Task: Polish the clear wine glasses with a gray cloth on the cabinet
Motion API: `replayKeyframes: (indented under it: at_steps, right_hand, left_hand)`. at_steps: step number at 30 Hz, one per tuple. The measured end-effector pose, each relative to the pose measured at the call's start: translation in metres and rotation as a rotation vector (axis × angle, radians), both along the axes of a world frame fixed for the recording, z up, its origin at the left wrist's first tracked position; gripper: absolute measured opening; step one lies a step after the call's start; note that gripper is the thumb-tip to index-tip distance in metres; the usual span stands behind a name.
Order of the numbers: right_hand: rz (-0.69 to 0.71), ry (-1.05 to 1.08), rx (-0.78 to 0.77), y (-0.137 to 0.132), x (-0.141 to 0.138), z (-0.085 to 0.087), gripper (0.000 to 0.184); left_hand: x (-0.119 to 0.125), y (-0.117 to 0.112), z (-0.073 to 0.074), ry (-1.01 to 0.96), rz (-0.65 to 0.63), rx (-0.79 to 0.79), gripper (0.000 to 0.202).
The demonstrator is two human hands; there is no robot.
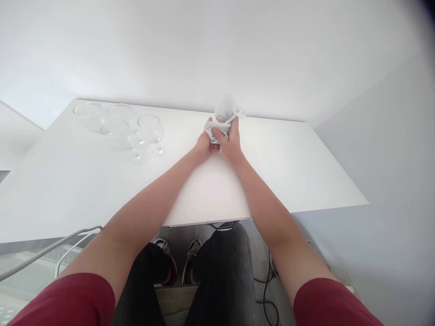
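Observation:
Both my hands meet at the far middle of the white table (288, 172). My left hand (205, 146) and my right hand (232, 141) are closed around a white cloth (220, 123), and the cloth wraps a clear wine glass (225, 106) whose bowl sticks up above my fingers. Most of that glass is hidden by the cloth and my hands. Several empty clear wine glasses (117, 127) stand grouped at the far left of the table, well apart from my hands.
A white wall rises right behind the table's far edge. Under the near edge I see my dark trousers (220, 271), my shoes (176, 260) and black cables (268, 290) on the floor. A grey tube (50, 246) runs at lower left.

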State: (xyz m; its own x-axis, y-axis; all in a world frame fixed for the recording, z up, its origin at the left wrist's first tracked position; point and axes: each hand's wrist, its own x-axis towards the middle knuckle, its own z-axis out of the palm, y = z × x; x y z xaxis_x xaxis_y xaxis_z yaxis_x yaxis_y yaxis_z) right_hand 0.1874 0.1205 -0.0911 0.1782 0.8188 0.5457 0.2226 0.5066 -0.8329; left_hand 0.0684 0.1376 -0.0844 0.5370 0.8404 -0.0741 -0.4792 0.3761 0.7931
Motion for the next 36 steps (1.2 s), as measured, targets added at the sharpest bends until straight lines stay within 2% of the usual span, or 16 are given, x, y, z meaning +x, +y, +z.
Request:
replayKeyframes:
  at_steps: [3,7,10,14,17,20,28,32,36]
  right_hand:
    - [-0.052,0.167,-0.037,0.008,0.011,-0.003,0.065]
    - [0.024,0.302,-0.058,0.019,0.021,-0.009,0.066]
    - [0.003,0.205,-0.038,0.015,0.013,-0.011,0.062]
    - [-0.004,0.052,-0.014,0.005,0.004,-0.006,0.073]
    - [-0.023,0.166,-0.023,0.005,0.006,0.0,0.065]
    - [-0.004,0.28,-0.047,0.007,0.009,0.003,0.07]
    - [0.125,0.091,-0.138,0.002,0.002,-0.002,0.077]
    - [0.14,0.047,-0.141,0.002,0.004,0.001,0.074]
    - [0.128,0.148,-0.118,0.005,0.007,0.001,0.073]
  left_hand:
    - [0.001,-0.003,-0.005,0.063,-0.011,0.112,0.047]
    - [0.003,-0.007,-0.008,0.174,0.031,0.211,0.043]
    - [0.005,-0.004,-0.01,0.14,0.056,0.149,0.048]
    - [0.005,0.002,-0.011,0.089,0.109,0.064,0.054]
    - [0.003,0.004,-0.01,0.133,0.089,0.058,0.052]
    - [0.002,0.002,-0.008,0.178,0.017,0.047,0.054]
    - [-0.001,0.001,0.001,0.047,0.114,-0.063,0.055]
    - [-0.009,0.004,0.005,-0.001,0.095,-0.118,0.064]
    - [-0.008,0.001,0.005,0.05,0.044,-0.096,0.067]
